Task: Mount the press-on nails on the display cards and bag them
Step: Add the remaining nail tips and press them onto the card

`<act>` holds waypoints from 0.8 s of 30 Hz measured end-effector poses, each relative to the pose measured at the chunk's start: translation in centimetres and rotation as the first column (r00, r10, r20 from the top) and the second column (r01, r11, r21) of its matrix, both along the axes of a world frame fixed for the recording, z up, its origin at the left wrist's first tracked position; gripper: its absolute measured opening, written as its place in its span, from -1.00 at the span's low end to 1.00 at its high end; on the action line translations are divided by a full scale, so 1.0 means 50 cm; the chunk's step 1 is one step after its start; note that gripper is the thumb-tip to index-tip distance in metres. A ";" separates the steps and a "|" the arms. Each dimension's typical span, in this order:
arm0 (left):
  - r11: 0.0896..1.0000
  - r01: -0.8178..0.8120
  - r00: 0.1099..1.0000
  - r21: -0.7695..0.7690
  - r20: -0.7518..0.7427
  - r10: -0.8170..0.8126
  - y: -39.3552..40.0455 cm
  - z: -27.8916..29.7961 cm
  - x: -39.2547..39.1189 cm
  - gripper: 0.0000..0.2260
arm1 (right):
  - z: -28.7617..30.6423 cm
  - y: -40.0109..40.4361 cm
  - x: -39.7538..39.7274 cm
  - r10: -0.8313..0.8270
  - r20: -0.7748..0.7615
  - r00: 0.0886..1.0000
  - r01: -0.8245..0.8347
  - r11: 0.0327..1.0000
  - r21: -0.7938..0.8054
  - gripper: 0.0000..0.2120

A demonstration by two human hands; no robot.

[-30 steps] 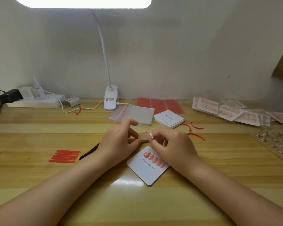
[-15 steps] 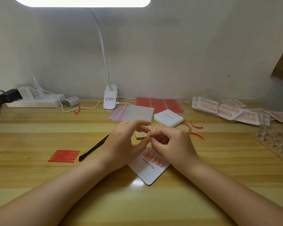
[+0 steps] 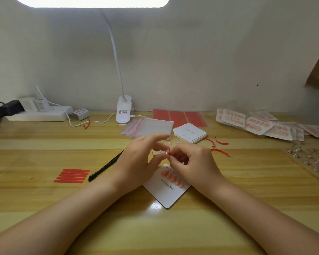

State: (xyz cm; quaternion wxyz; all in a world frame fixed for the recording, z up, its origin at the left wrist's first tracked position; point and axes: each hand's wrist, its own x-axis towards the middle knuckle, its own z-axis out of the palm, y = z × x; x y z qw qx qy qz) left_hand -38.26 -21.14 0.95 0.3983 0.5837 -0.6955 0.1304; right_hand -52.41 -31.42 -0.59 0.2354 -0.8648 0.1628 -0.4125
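A white display card point(image 3: 168, 195) printed "Handmade Nail" lies tilted on the table with a row of several pink nails point(image 3: 172, 179) stuck on it. Just above its far corner my two hands meet. My right hand point(image 3: 193, 162) pinches a small pink press-on nail point(image 3: 167, 152) at its fingertips. My left hand point(image 3: 140, 160) has its thumb and fingers at the same nail, the index finger lifted. A few loose pink nails point(image 3: 173, 143) lie on the table right behind the hands.
Clear bags point(image 3: 149, 128), a stack of blank cards point(image 3: 190, 134) and red adhesive sheets point(image 3: 179, 116) lie behind the hands. Bagged finished cards point(image 3: 256, 124) are piled far right, metal nail stands point(image 3: 309, 159) at the right edge. Red strips point(image 3: 72, 175) and a black tool point(image 3: 105, 167) lie left.
Both hands have risen a little off the card and drawn together, fingertips working the small nail. The card stays where it was.
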 end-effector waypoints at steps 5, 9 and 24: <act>1.000 0.005 0.999 -0.023 -0.048 -0.006 0.001 0.004 0.004 -0.66 | -0.001 0.001 0.000 0.020 -0.020 1.000 -0.021 0.998 -0.052 -0.95; 1.000 -0.011 0.981 -0.012 -0.196 0.008 -0.001 0.003 -0.006 -0.56 | -0.001 0.001 -0.001 0.042 0.015 0.999 -0.042 0.999 -0.005 -0.94; 0.982 0.137 0.645 0.131 -0.764 0.012 -0.008 0.008 -0.022 -0.59 | -0.006 0.000 0.000 0.098 0.030 0.995 -0.100 0.993 0.066 -0.88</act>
